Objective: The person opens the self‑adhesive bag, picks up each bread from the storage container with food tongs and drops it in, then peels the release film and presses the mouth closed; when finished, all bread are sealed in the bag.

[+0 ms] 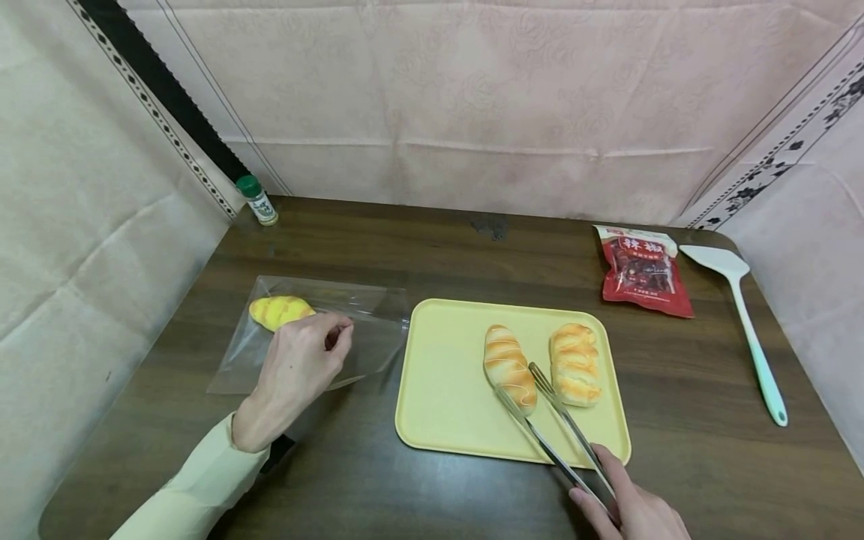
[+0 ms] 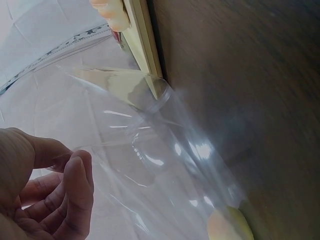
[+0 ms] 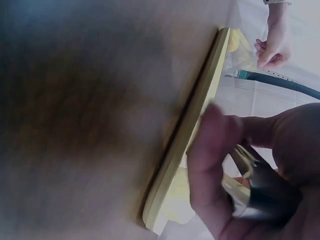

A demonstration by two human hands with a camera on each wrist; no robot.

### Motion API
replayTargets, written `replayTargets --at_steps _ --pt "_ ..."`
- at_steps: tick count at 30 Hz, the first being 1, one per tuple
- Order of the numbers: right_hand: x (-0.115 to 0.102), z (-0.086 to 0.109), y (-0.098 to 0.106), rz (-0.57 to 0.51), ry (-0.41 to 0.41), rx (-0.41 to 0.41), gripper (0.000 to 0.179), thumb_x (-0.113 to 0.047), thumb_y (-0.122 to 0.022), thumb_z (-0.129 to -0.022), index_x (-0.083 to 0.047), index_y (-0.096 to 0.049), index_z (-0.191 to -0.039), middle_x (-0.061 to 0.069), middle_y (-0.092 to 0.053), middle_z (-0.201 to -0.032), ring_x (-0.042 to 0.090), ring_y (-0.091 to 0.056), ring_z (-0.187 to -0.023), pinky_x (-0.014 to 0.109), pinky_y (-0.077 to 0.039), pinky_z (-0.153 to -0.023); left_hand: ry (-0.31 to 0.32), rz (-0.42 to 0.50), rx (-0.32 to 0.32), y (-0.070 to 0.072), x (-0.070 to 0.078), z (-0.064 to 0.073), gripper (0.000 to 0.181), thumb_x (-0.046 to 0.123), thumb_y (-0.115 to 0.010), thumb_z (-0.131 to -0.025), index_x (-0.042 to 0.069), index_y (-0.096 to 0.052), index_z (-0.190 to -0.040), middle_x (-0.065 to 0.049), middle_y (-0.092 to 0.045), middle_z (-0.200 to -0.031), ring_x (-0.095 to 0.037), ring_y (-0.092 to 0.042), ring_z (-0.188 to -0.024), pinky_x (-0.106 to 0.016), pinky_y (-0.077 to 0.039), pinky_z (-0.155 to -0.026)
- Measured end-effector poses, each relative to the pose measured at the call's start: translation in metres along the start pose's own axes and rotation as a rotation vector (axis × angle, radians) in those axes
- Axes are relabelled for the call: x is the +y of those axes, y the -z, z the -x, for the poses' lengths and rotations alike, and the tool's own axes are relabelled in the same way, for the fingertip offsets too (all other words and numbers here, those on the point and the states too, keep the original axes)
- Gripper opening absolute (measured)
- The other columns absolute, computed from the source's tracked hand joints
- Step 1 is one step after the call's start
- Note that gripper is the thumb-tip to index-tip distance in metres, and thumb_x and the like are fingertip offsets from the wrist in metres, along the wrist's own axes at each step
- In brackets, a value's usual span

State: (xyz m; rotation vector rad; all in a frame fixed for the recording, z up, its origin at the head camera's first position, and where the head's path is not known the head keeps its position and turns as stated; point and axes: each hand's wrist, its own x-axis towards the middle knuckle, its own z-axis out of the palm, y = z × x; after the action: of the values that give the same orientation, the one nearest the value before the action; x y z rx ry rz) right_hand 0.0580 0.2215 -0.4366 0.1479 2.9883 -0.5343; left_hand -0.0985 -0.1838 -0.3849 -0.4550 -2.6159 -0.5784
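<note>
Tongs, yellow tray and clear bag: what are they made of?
Tongs: polished metal, likely stainless steel; silvery glints.
Yellow tray: probably smooth plastic; even colour, rounded corners.
Clear bag: likely thin glossy plastic film; see-through, creased, bright highlights.

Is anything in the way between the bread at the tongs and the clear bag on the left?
No object visibly blocks it: between that bread and the clear bag lie only bare tray and its left rim. The left hand pinches the bag.

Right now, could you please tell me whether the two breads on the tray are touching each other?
Apart. The head view shows a bare strip of the yellow tray between the left bread and the right bread.
</note>
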Motion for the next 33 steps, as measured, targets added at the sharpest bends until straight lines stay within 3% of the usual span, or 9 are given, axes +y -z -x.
replayTargets --at_steps 4,7,11,14,19,22,27,33 --pt "-0.001 -0.003 0.001 0.003 0.051 0.057 0.050 -0.036 -0.086 -0.092 -0.014 -0.063 -0.132 -0.011 -0.052 -0.073 -0.001 -0.044 -0.059 0.030 -0.041 -0.055 0.003 0.001 -0.005 0.000 0.000 0.000 0.005 -0.001 -0.077 -0.092 0.000 -0.081 -0.091 -0.011 -0.076 -0.077 -0.015 -0.059 -0.060 -0.035 -0.057 -0.059" --pt "-0.004 -0.008 0.005 0.001 0.058 0.044 0.051 -0.032 -0.088 -0.089 -0.007 -0.066 -0.128 -0.006 -0.060 -0.085 0.002 -0.050 -0.066 0.032 -0.046 -0.058 0.010 0.001 -0.014 0.000 0.000 0.000 0.004 -0.002 -0.077 -0.092 -0.001 -0.081 -0.092 -0.011 -0.076 -0.078 -0.016 -0.059 -0.060 -0.036 -0.058 -0.059" --pt "-0.011 -0.016 0.013 -0.015 -0.034 -0.094 0.055 -0.039 -0.082 -0.094 -0.007 -0.063 -0.134 -0.003 -0.064 -0.092 0.011 -0.055 -0.072 0.035 -0.047 -0.063 0.014 0.000 -0.018 0.000 0.001 0.000 0.004 -0.002 -0.079 -0.091 -0.001 -0.082 -0.093 -0.011 -0.077 -0.078 -0.016 -0.060 -0.061 -0.036 -0.058 -0.059" --pt "-0.014 -0.022 0.016 -0.013 -0.107 -0.190 0.063 -0.053 -0.074 -0.099 -0.011 -0.059 -0.144 -0.005 -0.063 -0.086 0.012 -0.056 -0.072 0.035 -0.045 -0.062 0.012 0.001 -0.018 0.000 0.001 0.000 0.004 -0.002 -0.078 -0.091 -0.001 -0.081 -0.093 -0.011 -0.076 -0.077 -0.016 -0.059 -0.060 -0.035 -0.057 -0.059" --pt "-0.014 -0.028 0.018 0.046 -0.086 -0.237 0.084 -0.066 -0.067 -0.100 -0.008 -0.048 -0.160 -0.002 -0.061 -0.079 0.016 -0.062 -0.070 0.041 -0.048 -0.060 0.007 0.000 -0.016 -0.001 0.001 0.000 0.004 -0.001 -0.077 -0.092 0.000 -0.081 -0.091 -0.011 -0.075 -0.076 -0.015 -0.058 -0.060 -0.033 -0.056 -0.058" --pt "-0.014 -0.030 0.018 0.052 -0.052 -0.235 0.071 -0.058 -0.069 -0.102 -0.013 -0.052 -0.153 -0.001 -0.059 -0.076 0.017 -0.060 -0.068 0.041 -0.048 -0.058 0.008 -0.001 -0.016 -0.001 0.001 0.000 0.004 -0.001 -0.077 -0.092 -0.001 -0.080 -0.091 -0.011 -0.075 -0.076 -0.015 -0.058 -0.060 -0.034 -0.055 -0.058" --pt "-0.015 -0.030 0.018 0.022 -0.005 -0.222 0.043 -0.045 -0.072 -0.104 -0.013 -0.055 -0.128 -0.001 -0.050 -0.078 0.015 -0.046 -0.063 0.034 -0.038 -0.056 0.017 0.001 -0.026 -0.001 0.001 -0.001 0.003 -0.002 -0.079 -0.090 -0.001 -0.081 -0.093 -0.011 -0.076 -0.077 -0.015 -0.058 -0.060 -0.034 -0.056 -0.058" --pt "-0.016 -0.031 0.019 0.001 0.026 -0.199 0.037 -0.040 -0.072 -0.105 -0.009 -0.057 -0.118 -0.001 -0.050 -0.084 0.014 -0.046 -0.066 0.031 -0.038 -0.057 0.024 0.003 -0.033 0.000 0.001 -0.001 0.005 -0.002 -0.080 -0.090 0.000 -0.081 -0.094 -0.011 -0.077 -0.078 -0.015 -0.058 -0.060 -0.034 -0.057 -0.059"
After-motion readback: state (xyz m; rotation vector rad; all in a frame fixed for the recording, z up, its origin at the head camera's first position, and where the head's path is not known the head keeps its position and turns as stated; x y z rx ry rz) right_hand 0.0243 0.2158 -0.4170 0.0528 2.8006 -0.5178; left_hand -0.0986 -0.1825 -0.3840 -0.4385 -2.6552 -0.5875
